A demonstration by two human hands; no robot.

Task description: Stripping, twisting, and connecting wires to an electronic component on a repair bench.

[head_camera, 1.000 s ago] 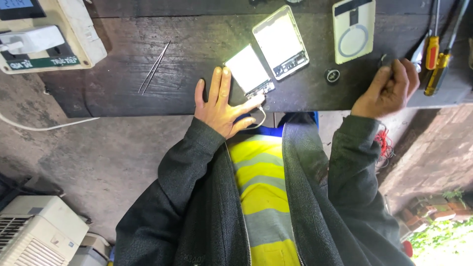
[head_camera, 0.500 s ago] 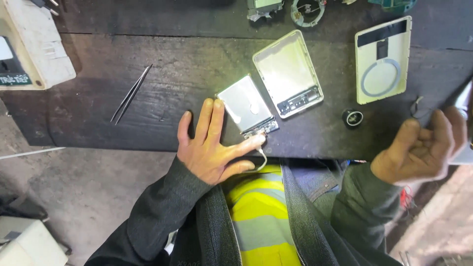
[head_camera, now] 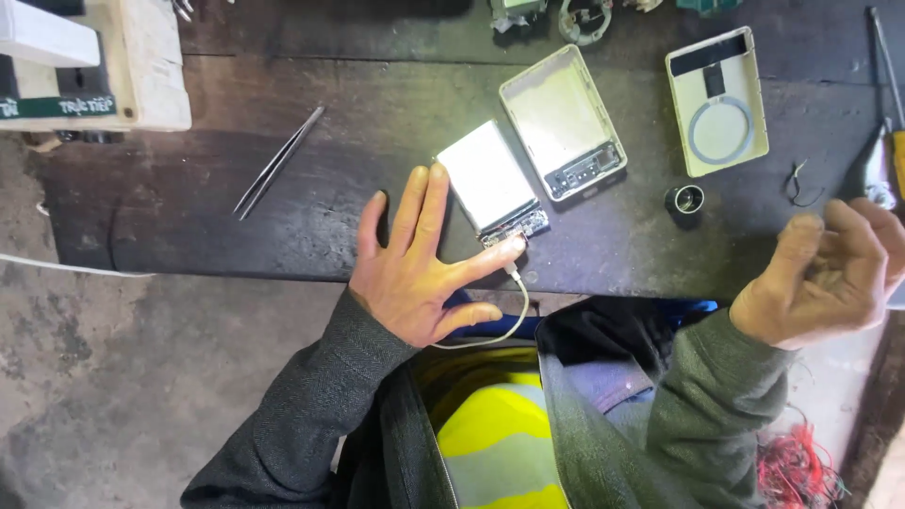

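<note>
My left hand [head_camera: 415,264] lies flat on the dark wooden bench, fingers spread, its index fingertip touching the near end of a silver battery pack with a small circuit board [head_camera: 490,184]. A thin white cable [head_camera: 514,311] runs from that end down over the bench edge. Beside the pack lies an empty white case shell [head_camera: 563,118], and farther right a white back cover with a round coil [head_camera: 718,102]. My right hand [head_camera: 830,273] hovers at the bench's near right edge, fingers loosely curled, nothing seen in it.
Metal tweezers [head_camera: 278,162] lie left of centre. A small black ring-shaped part [head_camera: 685,199] and a bit of wire [head_camera: 799,184] sit near the right hand. A yellow-handled screwdriver [head_camera: 891,113] is at the far right, a cream-coloured box [head_camera: 90,61] at top left, red wires [head_camera: 797,467] below.
The view has shifted, so the bench sits lower and larger in frame. My right hand came off the bench edge toward me and opened slightly. My left hand stays by the battery pack.
</note>
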